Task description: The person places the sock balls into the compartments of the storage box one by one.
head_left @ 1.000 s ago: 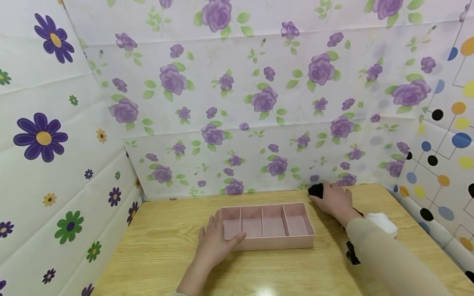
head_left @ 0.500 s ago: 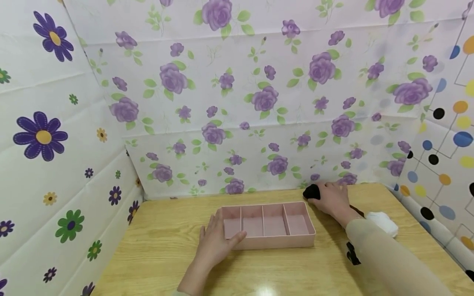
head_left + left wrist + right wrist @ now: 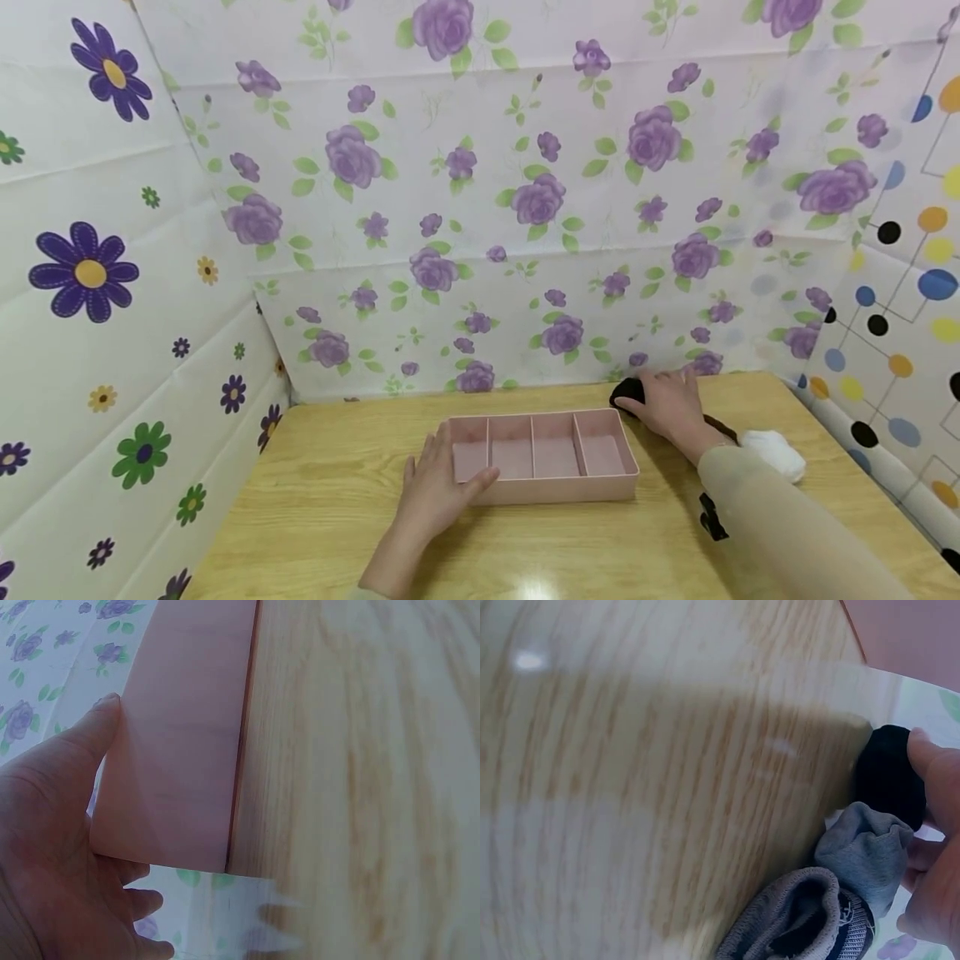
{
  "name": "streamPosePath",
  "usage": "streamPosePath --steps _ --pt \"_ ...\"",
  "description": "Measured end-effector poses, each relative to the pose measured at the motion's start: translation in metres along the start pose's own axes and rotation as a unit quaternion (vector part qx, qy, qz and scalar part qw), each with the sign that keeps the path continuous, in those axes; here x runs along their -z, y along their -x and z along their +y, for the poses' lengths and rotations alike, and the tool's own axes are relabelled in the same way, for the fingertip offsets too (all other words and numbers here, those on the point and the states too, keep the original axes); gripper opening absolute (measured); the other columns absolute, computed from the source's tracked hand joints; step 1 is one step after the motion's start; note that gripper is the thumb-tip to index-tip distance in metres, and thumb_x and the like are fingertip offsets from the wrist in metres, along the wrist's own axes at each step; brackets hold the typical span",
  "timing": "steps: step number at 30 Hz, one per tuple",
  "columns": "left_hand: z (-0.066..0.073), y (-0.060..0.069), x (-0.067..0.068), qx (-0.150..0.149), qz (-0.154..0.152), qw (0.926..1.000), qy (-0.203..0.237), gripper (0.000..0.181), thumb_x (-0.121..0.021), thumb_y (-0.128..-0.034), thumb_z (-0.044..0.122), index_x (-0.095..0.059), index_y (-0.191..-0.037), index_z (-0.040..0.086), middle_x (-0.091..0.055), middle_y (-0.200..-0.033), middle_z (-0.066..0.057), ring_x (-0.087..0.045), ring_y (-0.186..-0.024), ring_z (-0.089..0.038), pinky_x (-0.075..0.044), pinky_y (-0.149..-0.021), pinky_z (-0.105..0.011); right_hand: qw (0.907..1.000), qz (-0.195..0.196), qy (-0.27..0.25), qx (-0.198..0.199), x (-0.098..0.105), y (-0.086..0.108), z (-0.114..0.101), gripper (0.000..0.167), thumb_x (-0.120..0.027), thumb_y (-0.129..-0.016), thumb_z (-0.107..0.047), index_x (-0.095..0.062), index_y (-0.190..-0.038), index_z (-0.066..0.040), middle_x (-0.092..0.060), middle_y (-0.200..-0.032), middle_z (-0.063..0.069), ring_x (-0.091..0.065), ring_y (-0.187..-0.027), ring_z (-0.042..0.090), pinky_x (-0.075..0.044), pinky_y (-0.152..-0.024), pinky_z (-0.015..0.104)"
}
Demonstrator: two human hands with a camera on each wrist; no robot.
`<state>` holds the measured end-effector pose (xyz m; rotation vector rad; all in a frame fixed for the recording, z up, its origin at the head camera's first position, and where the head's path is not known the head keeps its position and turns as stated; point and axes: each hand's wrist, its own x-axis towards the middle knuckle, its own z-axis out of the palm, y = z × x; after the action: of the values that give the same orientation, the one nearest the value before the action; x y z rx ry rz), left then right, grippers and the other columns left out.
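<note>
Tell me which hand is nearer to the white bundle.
Right. The right hand is left of and beyond the white bundle; the left hand is much farther left, at the left end of the pink box.

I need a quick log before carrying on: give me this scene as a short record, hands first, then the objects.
left hand: the left hand rests at the left end of a pink, rectangular, four-compartment tray
right hand: the right hand holds a black, rounded fabric bundle, right of the tray
beside that bundle: a grey, rolled fabric bundle and a grey, knitted sock-like item
farther right: a white, soft-looking bundle
by the beige sleeve: a small black item, identity unclear
surface: light wood-grain table
</note>
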<state>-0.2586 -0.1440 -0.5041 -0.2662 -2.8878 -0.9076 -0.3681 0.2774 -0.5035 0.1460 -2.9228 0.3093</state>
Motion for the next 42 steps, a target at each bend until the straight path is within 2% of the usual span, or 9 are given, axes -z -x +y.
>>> streamPosePath --steps 9,17,20,23,31,38,39,42 --pt "-0.001 0.000 0.003 -0.001 -0.006 1.0000 0.004 0.119 -0.073 -0.0963 0.073 -0.020 -0.175 0.000 -0.026 -0.179 -0.023 -0.024 -0.164 -0.049 -0.012 -0.126 -0.079 0.9993 0.028 -0.008 0.024 0.001 0.006 -0.004 0.066 -0.080 -0.102 -0.045 -0.064 -0.146 0.001 -0.070 -0.132 0.033 -0.060 -0.130 0.057 -0.011 -0.125 0.079" --pt "-0.001 -0.003 0.005 -0.003 -0.005 1.0000 -0.001 0.118 -0.072 -0.0968 0.073 -0.021 -0.175 -0.001 -0.025 -0.179 -0.022 -0.023 -0.164 -0.048 -0.012 -0.126 -0.079 0.9919 0.099 -0.041 0.068 0.033 0.024 -0.011 0.062 -0.087 -0.096 -0.043 -0.070 -0.135 0.002 -0.077 -0.117 0.027 -0.068 -0.114 0.051 -0.032 -0.115 0.072" --pt "-0.001 -0.001 0.004 0.000 -0.007 1.0000 0.000 0.119 -0.073 -0.0966 0.072 -0.021 -0.175 -0.001 -0.026 -0.179 -0.022 -0.023 -0.164 -0.048 -0.011 -0.127 -0.078 0.9879 0.120 -0.057 0.080 0.042 0.034 -0.013 0.062 -0.090 -0.094 -0.043 -0.071 -0.133 0.002 -0.077 -0.118 0.025 -0.069 -0.113 0.050 -0.034 -0.115 0.069" --pt "-0.001 0.001 0.004 0.004 -0.008 1.0000 0.001 0.120 -0.072 -0.0960 0.074 -0.020 -0.175 0.000 -0.026 -0.179 -0.023 -0.023 -0.164 -0.048 -0.011 -0.127 -0.078 0.9850 0.129 -0.078 0.085 0.051 0.044 -0.016 0.061 -0.091 -0.093 -0.041 -0.073 -0.133 0.002 -0.076 -0.125 0.025 -0.067 -0.118 0.051 -0.031 -0.119 0.071" --pt "-0.001 0.000 0.007 -0.001 -0.009 1.0000 0.002 0.123 -0.068 -0.0957 0.078 -0.018 -0.175 -0.001 -0.024 -0.179 -0.024 -0.022 -0.165 -0.048 -0.011 -0.127 -0.078 0.9829 0.113 -0.116 0.087 0.077 0.068 -0.028 0.062 -0.090 -0.095 -0.039 -0.070 -0.138 0.000 -0.073 -0.133 0.024 -0.061 -0.128 0.051 -0.024 -0.124 0.074" --pt "0.000 0.001 0.005 -0.003 -0.012 0.9999 0.009 0.123 -0.068 -0.0953 0.079 -0.018 -0.175 -0.001 -0.025 -0.179 -0.024 -0.021 -0.165 -0.048 -0.010 -0.127 -0.079 0.9793 0.071 -0.158 0.105 0.081 0.087 -0.043 0.061 -0.087 -0.098 -0.041 -0.070 -0.143 -0.006 -0.073 -0.137 0.017 -0.060 -0.129 0.048 -0.043 -0.112 0.072" --pt "0.000 0.001 0.005 -0.003 -0.012 0.9999 0.009 0.124 -0.068 -0.0952 0.079 -0.018 -0.175 0.000 -0.025 -0.179 -0.024 -0.022 -0.165 -0.048 -0.011 -0.127 -0.079 0.9786 0.067 -0.161 0.109 0.080 0.088 -0.045 0.060 -0.088 -0.097 -0.040 -0.070 -0.143 -0.006 -0.074 -0.136 0.016 -0.062 -0.124 0.046 -0.042 -0.113 0.072" --pt "0.000 0.002 0.003 -0.001 -0.014 0.9999 0.007 0.124 -0.067 -0.0948 0.081 -0.018 -0.175 0.000 -0.025 -0.179 -0.023 -0.022 -0.165 -0.048 -0.011 -0.127 -0.078 0.9762 0.061 -0.166 0.125 0.075 0.091 -0.053 0.059 -0.090 -0.095 -0.036 -0.070 -0.142 -0.007 -0.075 -0.135 0.013 -0.064 -0.122 0.044 -0.039 -0.116 0.074"
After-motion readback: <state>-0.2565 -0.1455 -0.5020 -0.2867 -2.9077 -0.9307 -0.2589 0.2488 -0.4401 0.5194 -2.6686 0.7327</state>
